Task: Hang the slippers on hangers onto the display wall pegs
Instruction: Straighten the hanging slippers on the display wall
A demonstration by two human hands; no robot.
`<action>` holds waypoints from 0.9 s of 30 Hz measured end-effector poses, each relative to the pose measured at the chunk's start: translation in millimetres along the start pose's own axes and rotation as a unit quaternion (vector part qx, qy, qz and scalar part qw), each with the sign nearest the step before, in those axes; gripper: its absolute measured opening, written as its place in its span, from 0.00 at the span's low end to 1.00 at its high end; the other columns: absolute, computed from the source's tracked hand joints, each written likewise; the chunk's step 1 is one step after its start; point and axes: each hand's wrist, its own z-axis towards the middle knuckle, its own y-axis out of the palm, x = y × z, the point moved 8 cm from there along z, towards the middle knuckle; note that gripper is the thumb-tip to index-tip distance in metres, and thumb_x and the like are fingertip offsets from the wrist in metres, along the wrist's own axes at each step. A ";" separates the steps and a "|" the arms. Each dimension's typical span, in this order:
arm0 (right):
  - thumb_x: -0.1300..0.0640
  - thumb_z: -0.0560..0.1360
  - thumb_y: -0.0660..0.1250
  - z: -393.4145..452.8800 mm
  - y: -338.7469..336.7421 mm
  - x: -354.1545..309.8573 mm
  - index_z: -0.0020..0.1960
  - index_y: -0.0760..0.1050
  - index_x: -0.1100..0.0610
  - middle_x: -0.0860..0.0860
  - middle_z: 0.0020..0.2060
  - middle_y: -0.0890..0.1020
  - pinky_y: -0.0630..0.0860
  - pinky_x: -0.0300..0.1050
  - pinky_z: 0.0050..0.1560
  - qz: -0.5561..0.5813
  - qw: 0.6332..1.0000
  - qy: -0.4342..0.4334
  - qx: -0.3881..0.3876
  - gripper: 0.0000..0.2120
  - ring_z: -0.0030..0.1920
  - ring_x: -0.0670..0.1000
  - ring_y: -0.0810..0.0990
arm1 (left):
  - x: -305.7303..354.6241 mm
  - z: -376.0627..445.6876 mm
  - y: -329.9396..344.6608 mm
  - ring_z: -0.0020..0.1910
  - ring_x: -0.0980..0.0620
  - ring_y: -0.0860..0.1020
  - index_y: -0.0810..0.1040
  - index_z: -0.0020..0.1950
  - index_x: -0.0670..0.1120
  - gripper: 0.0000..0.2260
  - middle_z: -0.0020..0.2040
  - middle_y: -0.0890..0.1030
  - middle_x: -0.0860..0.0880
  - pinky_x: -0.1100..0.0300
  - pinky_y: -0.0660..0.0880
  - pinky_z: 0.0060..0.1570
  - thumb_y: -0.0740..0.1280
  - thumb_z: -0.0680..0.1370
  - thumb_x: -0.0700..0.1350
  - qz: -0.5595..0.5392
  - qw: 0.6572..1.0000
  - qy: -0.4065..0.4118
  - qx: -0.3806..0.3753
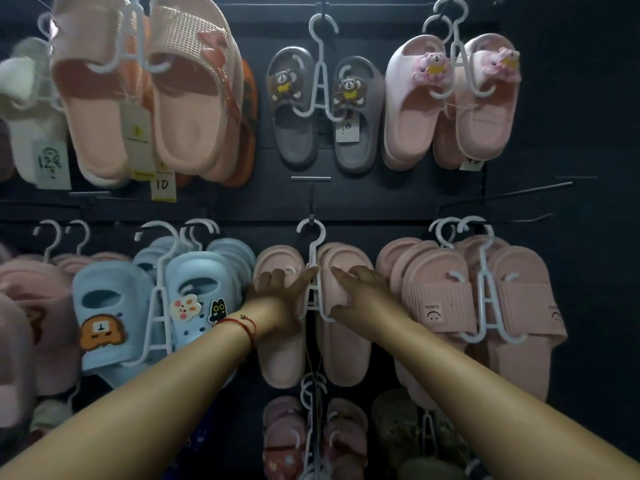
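Observation:
A pair of plain pink slippers hangs on a white hanger whose hook sits over a dark peg in the middle row of the display wall. My left hand lies on the left slipper's strap, fingers spread, index finger reaching the hanger stem. My right hand grips the right slipper's strap, thumb underneath. A red string bracelet is on my left wrist.
Blue cartoon slippers hang left, pink "Smile" slides right. Above hang grey bear slippers, pink bear slippers and large mesh pink slippers. More pairs hang below. A bare peg juts out at right.

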 end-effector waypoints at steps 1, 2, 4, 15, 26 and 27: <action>0.46 0.75 0.68 -1.7 -1.9 -1.2 0.81 0.55 0.46 0.51 0.76 0.61 0.57 0.44 0.73 0.018 1.000 0.003 0.004 0.39 0.75 0.54 0.58 | -0.8 -1.1 -0.3 0.72 0.39 0.60 0.35 0.78 0.67 0.48 0.71 0.60 0.43 0.43 0.66 0.68 0.70 0.73 0.55 -0.014 1.000 0.000 -0.004; 0.47 0.75 0.69 -3.5 -3.1 -2.1 0.81 0.56 0.46 0.52 0.77 0.61 0.56 0.44 0.73 0.036 0.999 0.005 0.009 0.38 0.76 0.54 0.57 | -1.6 -2.1 -0.1 0.72 0.40 0.59 0.35 0.78 0.67 0.49 0.71 0.59 0.43 0.44 0.66 0.69 0.70 0.73 0.55 -0.032 0.999 0.001 -0.011; 0.51 0.74 0.70 -7.3 -5.9 -3.3 0.80 0.60 0.47 0.53 0.78 0.59 0.53 0.43 0.74 0.084 0.996 0.012 0.027 0.37 0.78 0.54 0.55 | -2.8 -4.3 2.5 0.75 0.40 0.56 0.37 0.78 0.68 0.48 0.73 0.58 0.43 0.45 0.63 0.72 0.70 0.71 0.56 -0.082 0.996 0.011 -0.023; 0.38 0.53 0.75 -13.8 21.1 34.0 0.79 0.57 0.55 0.52 0.72 0.69 0.75 0.55 0.66 0.458 0.850 0.201 0.163 0.59 0.71 0.54 0.71 | -26.1 -28.2 -5.2 0.77 0.45 0.59 0.53 0.82 0.52 0.45 0.78 0.59 0.44 0.56 0.58 0.73 0.75 0.71 0.53 -0.429 0.878 -0.060 0.203; 0.42 0.70 0.75 -6.0 46.6 26.7 0.79 0.56 0.55 0.55 0.76 0.64 0.65 0.52 0.73 0.336 0.892 0.225 0.202 0.46 0.74 0.56 0.66 | -16.1 -18.4 20.8 0.79 0.38 0.54 0.58 0.81 0.52 0.38 0.80 0.50 0.38 0.51 0.57 0.76 0.69 0.76 0.62 -0.332 0.920 -0.113 0.173; 0.41 0.71 0.74 -5.5 48.5 25.4 0.80 0.54 0.55 0.55 0.77 0.62 0.62 0.51 0.74 0.325 0.898 0.222 0.196 0.47 0.76 0.56 0.63 | -16.2 -18.1 23.3 0.79 0.38 0.52 0.57 0.81 0.52 0.37 0.80 0.49 0.38 0.51 0.56 0.76 0.68 0.76 0.62 -0.320 0.925 -0.117 0.167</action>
